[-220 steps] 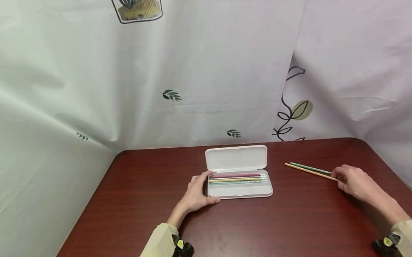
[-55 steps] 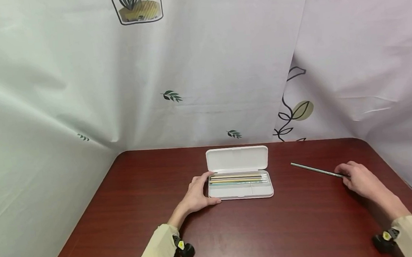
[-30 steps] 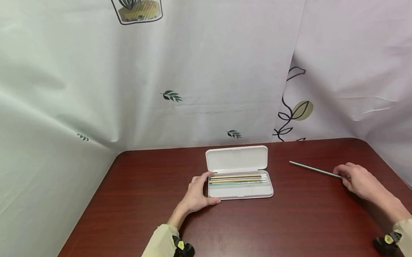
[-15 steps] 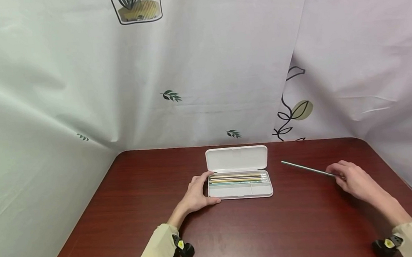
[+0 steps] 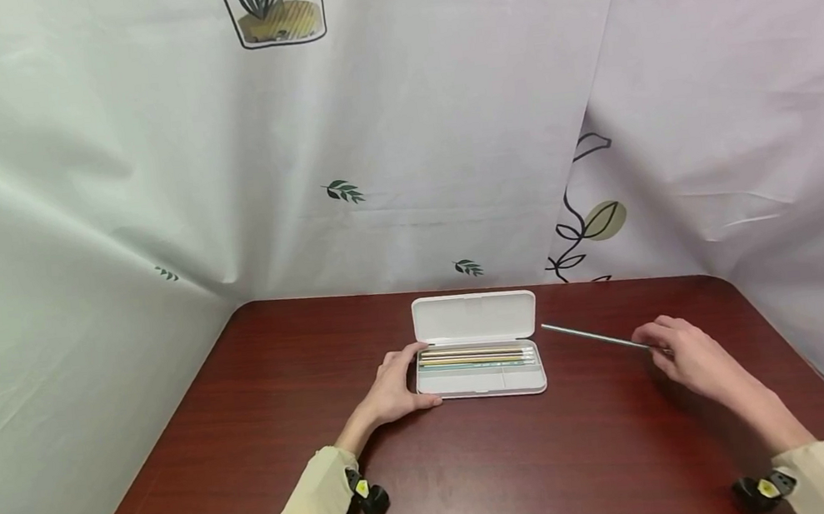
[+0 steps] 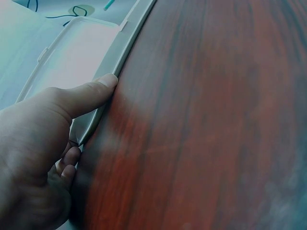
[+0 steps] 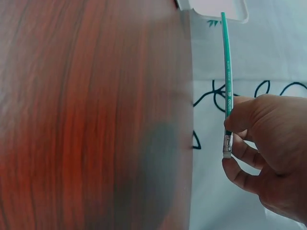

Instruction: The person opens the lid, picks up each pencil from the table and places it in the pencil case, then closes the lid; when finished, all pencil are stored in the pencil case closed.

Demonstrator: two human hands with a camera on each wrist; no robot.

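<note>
A white pencil case (image 5: 459,383) lies with its lid (image 5: 475,318) raised at the back. Several pencils (image 5: 471,357) lie side by side in its rear compartment, with erasers to the right. My left hand (image 5: 388,391) grips the case's left end, thumb along the front edge, as the left wrist view also shows. To the right, my right hand (image 5: 694,357) pinches a green pencil (image 7: 227,72) near its eraser end. The pencil's far end points left, close to the case's right side. In the right wrist view its white eraser (image 7: 227,155) shows beside the fingers.
The case stands near the back of a dark red wooden table (image 5: 554,460). Behind and beside the table hangs a pale curtain (image 5: 410,165) with leaf drawings. A small camera (image 5: 764,492) is strapped to the right wrist, another (image 5: 370,500) to the left.
My right hand has moved left with the green pencil, bringing its tip towards the case. The yellow pencil beside it 7.3 seconds ago is gone from there. My left hand has stayed put.
</note>
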